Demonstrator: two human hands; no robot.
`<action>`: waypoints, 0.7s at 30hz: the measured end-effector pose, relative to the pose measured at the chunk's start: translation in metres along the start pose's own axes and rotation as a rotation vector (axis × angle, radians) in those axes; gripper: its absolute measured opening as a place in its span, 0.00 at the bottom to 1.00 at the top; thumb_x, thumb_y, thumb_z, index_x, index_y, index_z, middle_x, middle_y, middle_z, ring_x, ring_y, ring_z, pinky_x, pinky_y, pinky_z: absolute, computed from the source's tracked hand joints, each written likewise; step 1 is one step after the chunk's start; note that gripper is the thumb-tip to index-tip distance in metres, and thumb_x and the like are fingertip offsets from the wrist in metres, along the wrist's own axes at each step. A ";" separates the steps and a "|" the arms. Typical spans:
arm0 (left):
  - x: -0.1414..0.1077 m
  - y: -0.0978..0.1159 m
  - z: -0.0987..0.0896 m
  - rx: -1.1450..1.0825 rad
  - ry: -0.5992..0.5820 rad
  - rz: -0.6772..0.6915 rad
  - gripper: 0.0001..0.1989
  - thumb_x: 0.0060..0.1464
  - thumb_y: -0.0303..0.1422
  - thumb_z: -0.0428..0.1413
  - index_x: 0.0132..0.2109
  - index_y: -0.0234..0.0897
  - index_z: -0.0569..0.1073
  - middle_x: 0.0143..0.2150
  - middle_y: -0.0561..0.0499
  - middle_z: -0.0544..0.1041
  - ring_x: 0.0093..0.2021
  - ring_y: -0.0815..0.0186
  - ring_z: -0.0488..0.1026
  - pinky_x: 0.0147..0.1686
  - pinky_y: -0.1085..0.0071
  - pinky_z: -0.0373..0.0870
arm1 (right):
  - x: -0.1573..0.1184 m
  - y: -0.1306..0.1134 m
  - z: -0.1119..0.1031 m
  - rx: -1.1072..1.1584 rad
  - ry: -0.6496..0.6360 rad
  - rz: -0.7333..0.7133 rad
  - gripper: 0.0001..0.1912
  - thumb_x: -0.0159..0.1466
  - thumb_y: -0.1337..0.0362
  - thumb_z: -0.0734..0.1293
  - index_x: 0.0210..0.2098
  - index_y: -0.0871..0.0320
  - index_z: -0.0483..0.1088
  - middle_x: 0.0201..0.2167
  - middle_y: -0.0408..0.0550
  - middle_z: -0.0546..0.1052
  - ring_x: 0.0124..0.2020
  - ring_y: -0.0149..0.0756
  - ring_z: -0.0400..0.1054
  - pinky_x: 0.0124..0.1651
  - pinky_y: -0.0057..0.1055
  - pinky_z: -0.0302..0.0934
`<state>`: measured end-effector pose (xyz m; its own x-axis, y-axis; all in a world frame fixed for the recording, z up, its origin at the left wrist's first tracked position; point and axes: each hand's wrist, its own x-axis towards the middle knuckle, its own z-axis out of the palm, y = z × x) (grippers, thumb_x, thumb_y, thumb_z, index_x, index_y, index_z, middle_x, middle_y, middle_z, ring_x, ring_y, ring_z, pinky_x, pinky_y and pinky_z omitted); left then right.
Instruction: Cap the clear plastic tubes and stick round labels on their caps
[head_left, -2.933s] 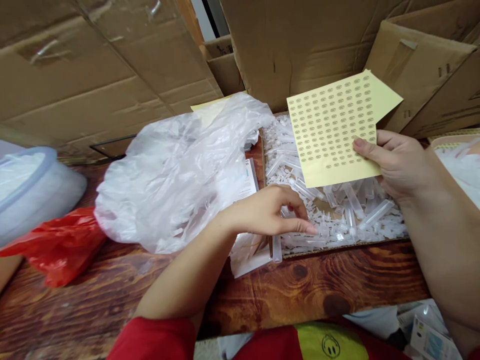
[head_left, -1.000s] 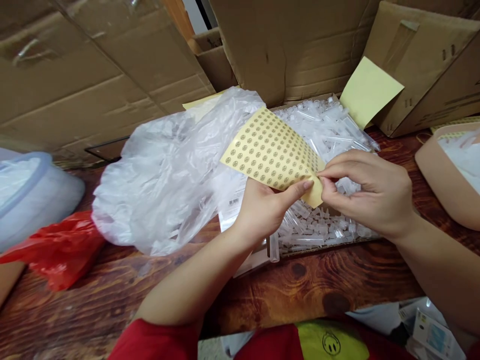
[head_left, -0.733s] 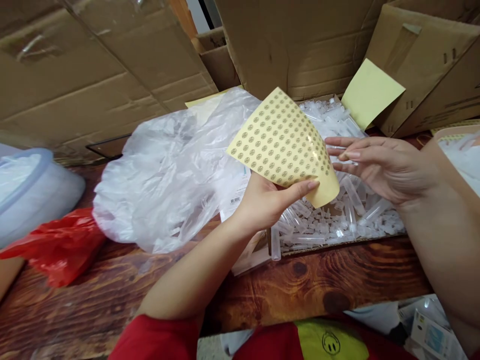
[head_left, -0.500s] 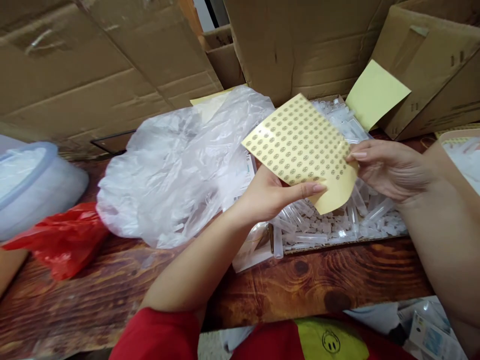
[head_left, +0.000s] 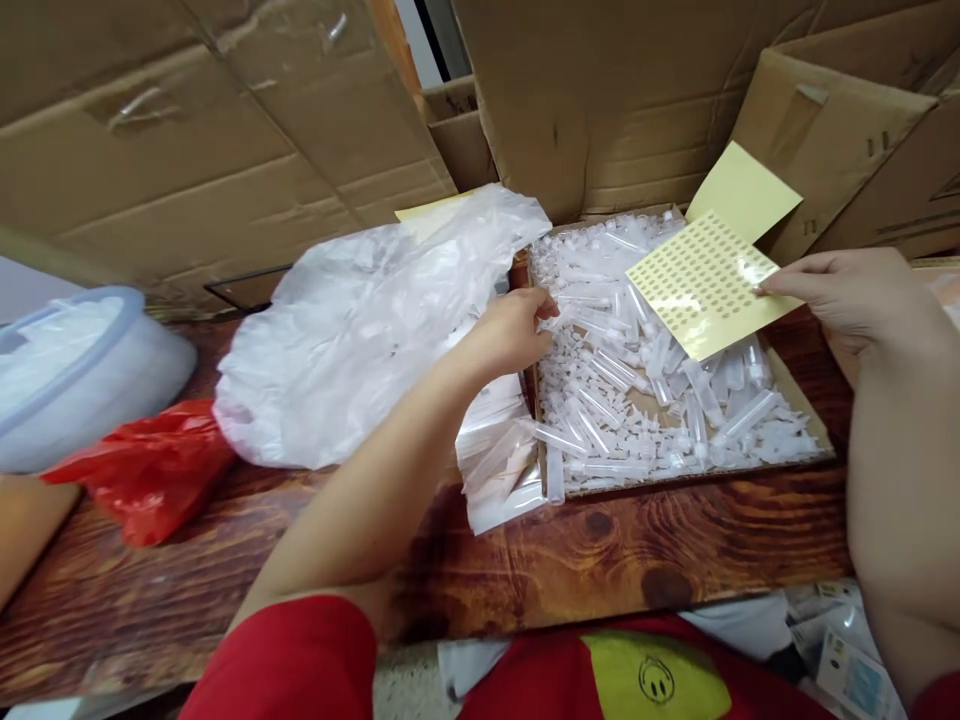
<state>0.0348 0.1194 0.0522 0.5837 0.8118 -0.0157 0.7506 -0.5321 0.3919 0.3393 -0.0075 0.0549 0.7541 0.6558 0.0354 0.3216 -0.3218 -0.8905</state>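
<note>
My right hand (head_left: 862, 295) pinches a yellow sheet of small round stickers (head_left: 701, 285) by its right corner, thumb and fingers closed on it. The sheet hangs tilted above a shallow cardboard tray (head_left: 814, 430). In the tray lie many clear plastic tubes (head_left: 611, 370) and small white plastic pieces (head_left: 570, 380). My left hand (head_left: 517, 325) is over the tray's left edge, fingers loosely bent and apart, with nothing visible in them. Its fingertips are close to the tubes. Flat clear packets (head_left: 499, 440) lie under and in front of the left wrist.
A crumpled translucent plastic bag (head_left: 352, 340) lies left of the tray. Farther left are a red plastic bag (head_left: 150, 470) and a bluish tub (head_left: 142, 360). A plain yellow sheet (head_left: 746, 190) stands behind the tray. Cardboard boxes (head_left: 600, 100) line the back of the wooden table (head_left: 555, 560).
My left hand has let go of the sticker sheet and moved left to the tray's edge. My right hand has carried the sheet to the right, uncovering more of the tray.
</note>
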 end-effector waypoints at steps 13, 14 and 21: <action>0.027 0.015 0.012 0.201 -0.009 -0.232 0.15 0.50 0.33 0.62 0.44 0.32 0.75 0.50 0.34 0.79 0.53 0.44 0.76 0.52 0.56 0.71 | 0.018 0.022 0.024 0.086 0.119 -0.448 0.08 0.51 0.74 0.76 0.22 0.56 0.79 0.38 0.53 0.82 0.42 0.40 0.74 0.46 0.38 0.66; 0.024 0.015 0.011 0.155 0.037 -0.236 0.14 0.52 0.35 0.61 0.45 0.34 0.74 0.48 0.37 0.79 0.51 0.48 0.76 0.51 0.58 0.71 | 0.014 0.021 0.029 0.105 0.122 -0.545 0.07 0.52 0.74 0.75 0.24 0.55 0.80 0.41 0.53 0.81 0.43 0.41 0.75 0.43 0.38 0.68; -0.011 0.024 0.013 -0.911 0.309 0.031 0.19 0.41 0.36 0.71 0.34 0.38 0.69 0.31 0.54 0.75 0.32 0.68 0.72 0.37 0.71 0.70 | -0.056 -0.006 0.049 0.237 -0.104 -0.981 0.05 0.60 0.69 0.72 0.30 0.52 0.78 0.42 0.46 0.82 0.40 0.38 0.76 0.34 0.35 0.72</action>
<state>0.0503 0.0945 0.0498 0.3943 0.8972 0.1988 0.1310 -0.2690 0.9542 0.2676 -0.0087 0.0365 0.1612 0.6175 0.7699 0.6418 0.5270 -0.5571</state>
